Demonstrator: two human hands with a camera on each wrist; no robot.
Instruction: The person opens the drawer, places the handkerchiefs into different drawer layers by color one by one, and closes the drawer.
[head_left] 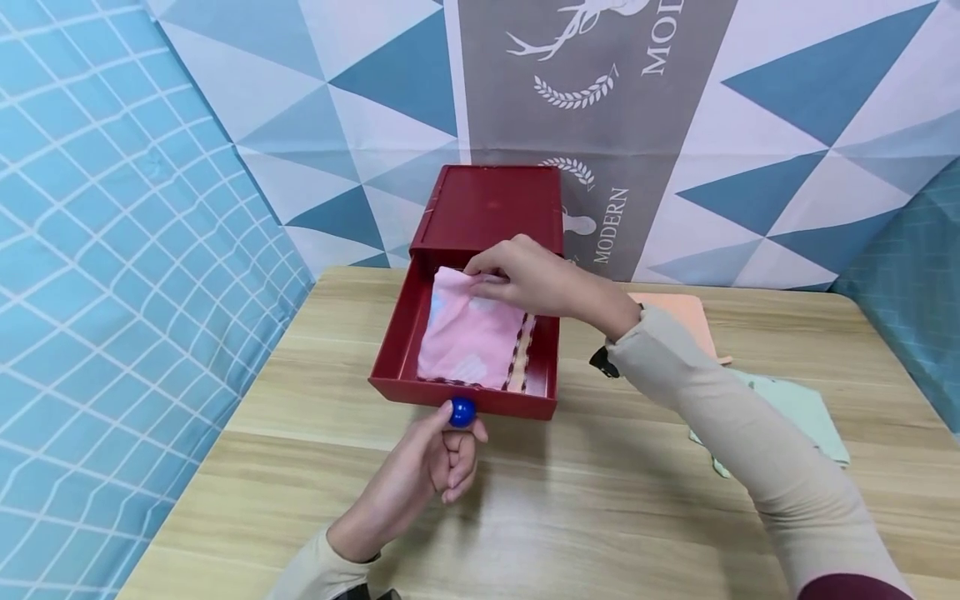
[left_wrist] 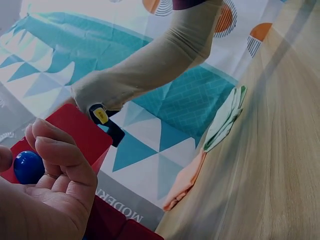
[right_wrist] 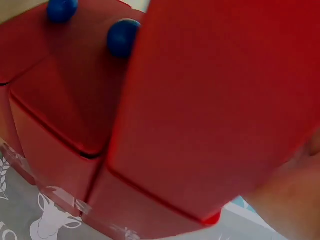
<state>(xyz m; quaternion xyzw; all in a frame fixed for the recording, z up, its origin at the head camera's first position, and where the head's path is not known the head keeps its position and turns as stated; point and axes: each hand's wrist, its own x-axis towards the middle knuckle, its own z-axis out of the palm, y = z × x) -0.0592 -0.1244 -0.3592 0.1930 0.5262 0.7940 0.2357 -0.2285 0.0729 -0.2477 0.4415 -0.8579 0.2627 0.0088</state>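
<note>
A red drawer [head_left: 517, 406] is pulled out from its red cabinet [head_left: 498, 208]. My left hand [head_left: 427, 467] holds the drawer's round blue knob [head_left: 462, 412], with the thumb against its side. The same knob [left_wrist: 28, 167] shows beside the curled fingers in the left wrist view. Inside the drawer lies a pink cloth [head_left: 468, 342] with pale patches and a dark dotted edging. Reaching in from the right, my right hand [head_left: 525, 275] pinches its far part between thumb and fingers. The drawer wall [right_wrist: 215, 100] hides most of this hand in the right wrist view.
To the right on the wooden table [head_left: 622, 517] lie a folded peach cloth [head_left: 678, 315] and a pale green cloth [head_left: 798, 417], partly behind my right sleeve. Closed drawers with blue knobs [right_wrist: 62, 9] stand below the pulled-out one. Patterned fabric hangs behind the cabinet.
</note>
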